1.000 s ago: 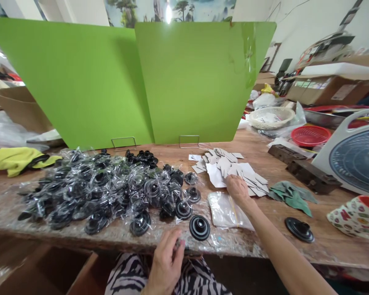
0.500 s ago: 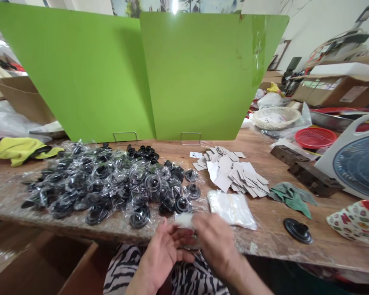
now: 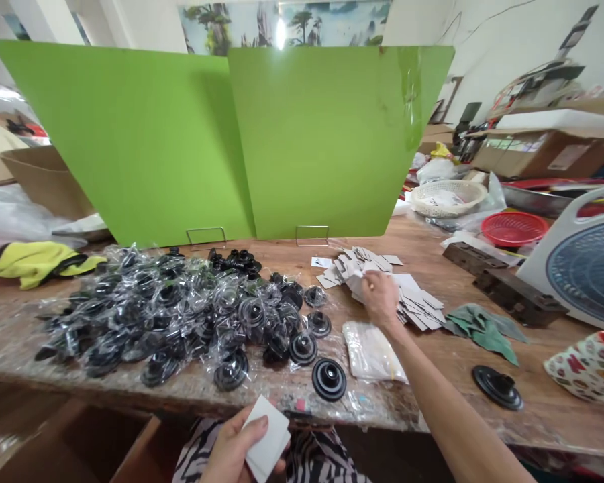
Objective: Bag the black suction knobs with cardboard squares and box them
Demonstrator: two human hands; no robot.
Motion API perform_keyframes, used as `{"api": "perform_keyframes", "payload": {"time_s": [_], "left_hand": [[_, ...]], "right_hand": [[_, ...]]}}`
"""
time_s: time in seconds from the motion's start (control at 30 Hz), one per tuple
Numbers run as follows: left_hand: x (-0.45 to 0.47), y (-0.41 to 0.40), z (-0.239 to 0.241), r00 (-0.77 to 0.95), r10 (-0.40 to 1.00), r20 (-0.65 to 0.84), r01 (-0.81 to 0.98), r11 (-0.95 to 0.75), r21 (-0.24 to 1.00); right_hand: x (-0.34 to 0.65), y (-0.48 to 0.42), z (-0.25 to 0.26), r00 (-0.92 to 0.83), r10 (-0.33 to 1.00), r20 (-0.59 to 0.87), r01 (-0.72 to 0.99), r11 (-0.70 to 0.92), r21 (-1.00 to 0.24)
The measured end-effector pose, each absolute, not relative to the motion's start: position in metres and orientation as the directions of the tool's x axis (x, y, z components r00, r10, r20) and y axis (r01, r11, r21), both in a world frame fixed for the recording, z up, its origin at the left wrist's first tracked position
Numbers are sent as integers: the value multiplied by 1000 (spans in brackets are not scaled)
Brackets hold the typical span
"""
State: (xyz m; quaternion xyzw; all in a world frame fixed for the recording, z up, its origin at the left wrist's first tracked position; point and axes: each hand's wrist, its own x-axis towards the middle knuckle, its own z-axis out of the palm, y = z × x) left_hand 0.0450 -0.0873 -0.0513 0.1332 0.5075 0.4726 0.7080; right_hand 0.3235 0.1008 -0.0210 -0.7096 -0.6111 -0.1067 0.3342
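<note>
The hands are well apart: the left hand (image 3: 234,446), low at 7 o'clock, pinches a white card (image 3: 268,437), while the nearer right hand (image 3: 381,300) touches the loose pile of cards (image 3: 417,302) at 12 o'clock on the counter (image 3: 423,231), its long axis running from 10 to 4 o'clock

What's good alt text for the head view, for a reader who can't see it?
A person's left hand holds a white card near their lap while the right hand touches a pile of cards on a wooden workbench. Left of the pile lies a heap of black round parts in clear plastic wrap, with two green panels standing behind.
</note>
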Motion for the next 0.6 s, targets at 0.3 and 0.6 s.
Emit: {"api": "perform_keyframes", "payload": {"time_s": [0.3, 0.6], "left_hand": [[51, -86, -52, 19, 768, -641, -534, 549, 642], [40, -89, -57, 45, 771, -635, -515, 563, 646]], "right_hand": [[335, 78, -28, 180, 832, 525, 920, 47, -390], [348, 109, -1, 508, 668, 543, 594, 185, -783]]}}
